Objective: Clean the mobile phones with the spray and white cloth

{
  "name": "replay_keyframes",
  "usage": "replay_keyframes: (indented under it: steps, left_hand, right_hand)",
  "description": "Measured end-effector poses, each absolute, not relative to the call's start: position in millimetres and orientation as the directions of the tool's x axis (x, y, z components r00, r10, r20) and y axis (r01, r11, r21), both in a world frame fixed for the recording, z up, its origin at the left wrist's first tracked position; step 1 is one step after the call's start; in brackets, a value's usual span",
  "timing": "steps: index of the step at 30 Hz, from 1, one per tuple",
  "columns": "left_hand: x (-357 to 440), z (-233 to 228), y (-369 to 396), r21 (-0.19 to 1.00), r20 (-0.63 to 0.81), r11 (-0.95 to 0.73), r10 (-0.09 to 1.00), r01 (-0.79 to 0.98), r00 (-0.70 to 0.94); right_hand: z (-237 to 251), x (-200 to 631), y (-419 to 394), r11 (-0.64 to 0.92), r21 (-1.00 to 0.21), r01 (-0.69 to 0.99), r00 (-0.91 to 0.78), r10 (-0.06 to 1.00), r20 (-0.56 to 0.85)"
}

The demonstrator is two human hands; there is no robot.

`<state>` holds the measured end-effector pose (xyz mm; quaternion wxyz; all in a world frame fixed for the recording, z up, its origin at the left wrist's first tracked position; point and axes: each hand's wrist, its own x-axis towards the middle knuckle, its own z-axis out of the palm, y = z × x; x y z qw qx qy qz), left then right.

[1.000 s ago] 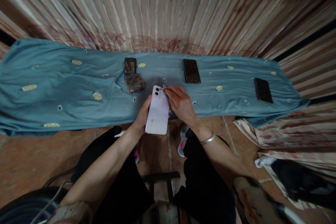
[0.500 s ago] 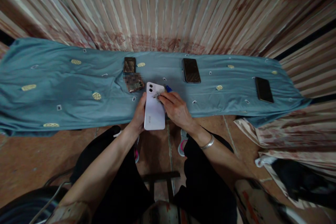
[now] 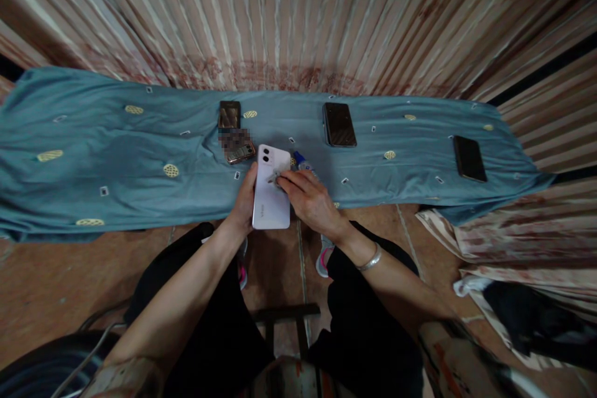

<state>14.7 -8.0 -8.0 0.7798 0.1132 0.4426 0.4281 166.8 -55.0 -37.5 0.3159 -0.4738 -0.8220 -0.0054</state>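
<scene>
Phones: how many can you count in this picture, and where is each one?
5. A white phone held in both hands; two dark phones left of it, one behind the other, partly blurred; one at centre; one far right.

Teal cloth (image 3: 116, 161) with yellow ovals lies along the bench, against a striped curtain (image 3: 298, 12). 3 dark phones rest on the cloth, well apart: 1 left of centre (image 3: 230, 114), 1 right of centre (image 3: 339, 124), 1 near the right end (image 3: 467, 158). A blurred item (image 3: 237, 144) lies just below the left phone. A stool (image 3: 284, 314) stands on the brown floor (image 3: 56, 286). Crumpled fabric (image 3: 517, 261) lies at right.
</scene>
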Motion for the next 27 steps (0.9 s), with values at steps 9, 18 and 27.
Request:
replay_keyframes:
  steps: [9,18,27]
  left_hand:
    - [16,-23,-12,0.565,-0.526,0.621,0.778,-0.543,0.343]
    - [10,-25,-4,0.559,-0.542,0.612,0.780,-0.559,0.312]
    - [15,-23,-8,0.573,-0.536,0.592,0.794,-0.567,0.288]
  right_hand:
    - [-39,177,-44,0.494,-0.300,0.816,-0.301,0.806,0.510]
    - [-36,164,-60,0.596,-0.205,0.776,-0.403,0.720,0.566]
    - [-37,170,-55,0.536,-0.281,0.796,-0.331,0.774,0.540]
